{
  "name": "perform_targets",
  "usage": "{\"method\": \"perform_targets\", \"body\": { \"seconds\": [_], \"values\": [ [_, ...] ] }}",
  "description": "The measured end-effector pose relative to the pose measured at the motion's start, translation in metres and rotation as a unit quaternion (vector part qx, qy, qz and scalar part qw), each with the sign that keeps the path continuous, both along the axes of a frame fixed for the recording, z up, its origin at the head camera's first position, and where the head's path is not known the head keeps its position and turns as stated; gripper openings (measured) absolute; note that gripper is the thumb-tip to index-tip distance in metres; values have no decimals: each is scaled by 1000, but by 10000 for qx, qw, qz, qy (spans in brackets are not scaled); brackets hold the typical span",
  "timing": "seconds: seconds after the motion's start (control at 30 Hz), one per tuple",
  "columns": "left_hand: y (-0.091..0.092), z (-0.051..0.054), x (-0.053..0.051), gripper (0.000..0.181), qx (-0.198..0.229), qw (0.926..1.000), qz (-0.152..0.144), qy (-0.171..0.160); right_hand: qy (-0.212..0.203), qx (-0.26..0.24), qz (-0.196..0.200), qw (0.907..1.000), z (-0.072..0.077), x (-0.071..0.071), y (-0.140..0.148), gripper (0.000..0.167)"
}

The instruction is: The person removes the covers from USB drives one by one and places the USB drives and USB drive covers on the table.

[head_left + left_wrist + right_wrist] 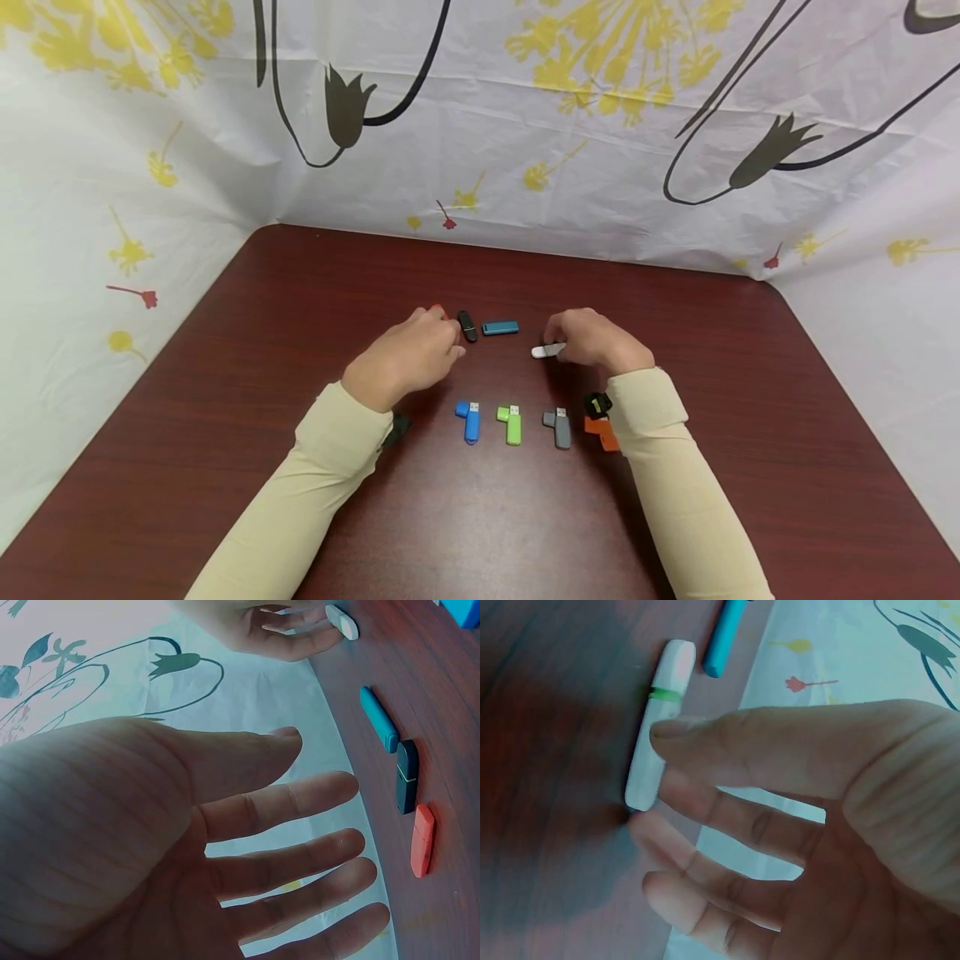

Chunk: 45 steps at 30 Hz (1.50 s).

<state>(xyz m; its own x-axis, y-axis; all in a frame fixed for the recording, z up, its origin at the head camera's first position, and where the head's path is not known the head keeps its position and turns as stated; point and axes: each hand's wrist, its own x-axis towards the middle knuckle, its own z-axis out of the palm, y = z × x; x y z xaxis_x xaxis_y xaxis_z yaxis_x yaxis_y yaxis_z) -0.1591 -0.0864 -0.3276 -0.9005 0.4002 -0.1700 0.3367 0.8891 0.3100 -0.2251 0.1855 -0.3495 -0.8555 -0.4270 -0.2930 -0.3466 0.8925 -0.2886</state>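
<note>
Here, over the table [510,517] across the lower head view, your left hand [405,354], just left of centre, spreads empty fingers near the red stick [423,840]; your right hand [596,337], right of centre, seemingly pinches the white stick [645,761].

A dark reddish-brown bench [487,517] is spreading below, its far corners rounding off. Behind it and along both sides, a white sheet [225,150] is hanging in creases. Yellow flower clusters [615,62] are fanning high on it, grey tulip prints [345,110] are opening upward on curving stems [384,120], and small red flowers [449,223] are dotting its lower part.
</note>
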Motion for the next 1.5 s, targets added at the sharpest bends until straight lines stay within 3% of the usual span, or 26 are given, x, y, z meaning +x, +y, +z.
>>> {"method": "perform_targets", "body": {
  "seconds": [0.3,0.67,0.9,1.2,1.37,1.5],
  "values": [
    [1,3,0,36,67,9999,-33,136,10,295,-188,9994,-9,0,5,15],
    [8,8,-1,46,277,9992,-50,291,224,122,-132,9996,12,26,11,17],
    [18,17,-2,48,425,9983,-70,385,926,40,21,9957,30,49,10,16],
    [38,33,-2,55,748,9962,-128,428,1902,-270,273,9810,46,65,4,14],
    [51,39,-3,53,815,9949,-422,427,2338,-491,403,9702,47,67,1,16],
    [58,37,-3,37,796,9907,-796,758,2636,-668,447,9613,49,69,-1,21]
  ]
}}
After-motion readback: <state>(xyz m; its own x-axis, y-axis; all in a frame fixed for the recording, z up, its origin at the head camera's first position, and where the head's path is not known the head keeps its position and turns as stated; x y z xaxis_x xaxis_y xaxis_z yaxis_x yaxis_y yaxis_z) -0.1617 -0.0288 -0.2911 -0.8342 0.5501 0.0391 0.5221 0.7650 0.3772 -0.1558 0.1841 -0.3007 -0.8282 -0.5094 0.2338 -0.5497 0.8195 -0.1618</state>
